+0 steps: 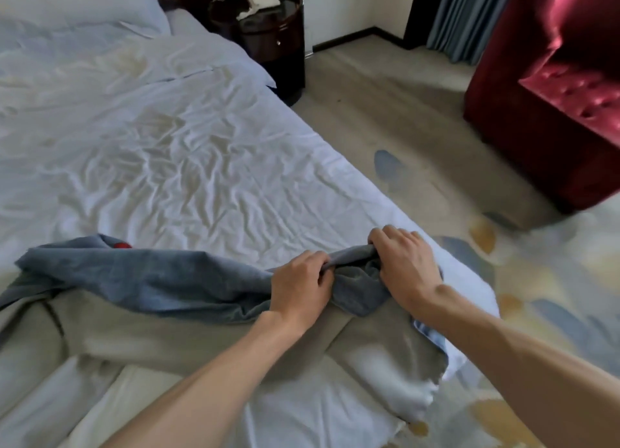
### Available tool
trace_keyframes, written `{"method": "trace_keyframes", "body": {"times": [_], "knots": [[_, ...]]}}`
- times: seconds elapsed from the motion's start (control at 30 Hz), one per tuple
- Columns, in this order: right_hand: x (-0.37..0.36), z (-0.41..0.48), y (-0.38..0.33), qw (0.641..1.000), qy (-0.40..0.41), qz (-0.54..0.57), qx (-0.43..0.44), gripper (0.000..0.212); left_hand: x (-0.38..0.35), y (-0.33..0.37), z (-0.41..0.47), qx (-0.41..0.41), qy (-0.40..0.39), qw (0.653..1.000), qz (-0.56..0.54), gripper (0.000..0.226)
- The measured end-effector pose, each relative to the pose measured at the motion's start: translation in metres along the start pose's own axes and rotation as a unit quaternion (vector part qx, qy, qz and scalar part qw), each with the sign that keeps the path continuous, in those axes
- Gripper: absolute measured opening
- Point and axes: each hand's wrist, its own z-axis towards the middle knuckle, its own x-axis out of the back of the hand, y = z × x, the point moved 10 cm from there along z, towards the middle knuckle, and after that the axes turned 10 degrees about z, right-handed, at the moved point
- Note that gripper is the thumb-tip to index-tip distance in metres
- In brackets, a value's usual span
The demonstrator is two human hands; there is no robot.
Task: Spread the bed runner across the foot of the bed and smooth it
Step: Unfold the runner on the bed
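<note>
The bed runner (141,276) is a long strip of cloth, blue-grey on one face and beige on the other, lying crumpled and partly folded over across the foot of the white bed (161,152). My left hand (300,285) grips a bunched blue fold of it, fingers curled into the cloth. Just to the right, my right hand (404,266) grips the same bunched edge near the bed's right side. The beige face (188,337) shows below my hands. A small red spot (121,245) peeks out at the runner's far edge.
The white sheet is creased, with pillows (77,1) at the head. A dark round nightstand (275,41) stands beside the bed. A red velvet armchair (550,112) sits at the right on patterned carpet (419,139). Grey curtains (466,18) hang behind.
</note>
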Motion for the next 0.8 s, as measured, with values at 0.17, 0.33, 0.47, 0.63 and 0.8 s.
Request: {"method": "trace_keyframes", "body": {"times": [0.17,0.33,0.47,0.63,0.8], "knots": [[0.026,0.05,0.043,1.0,0.003,-0.005,0.027,0.027,-0.017,0.036,0.046,0.008,-0.02,0.999,-0.037,0.012],[0.037,0.088,0.093,0.999,0.009,0.014,0.04,0.025,-0.038,0.065,0.096,0.031,-0.056,0.997,-0.042,0.011],[0.03,0.112,0.135,0.998,0.004,0.029,0.054,0.025,-0.059,0.078,0.133,0.06,-0.067,0.996,-0.012,0.012],[0.024,0.138,0.174,0.995,-0.012,0.036,0.096,0.024,-0.074,0.096,0.166,0.099,-0.037,0.994,0.02,0.013],[0.037,0.157,0.211,0.992,-0.026,0.042,0.117,0.024,-0.093,0.124,0.189,0.129,-0.034,0.991,-0.005,0.014]]}}
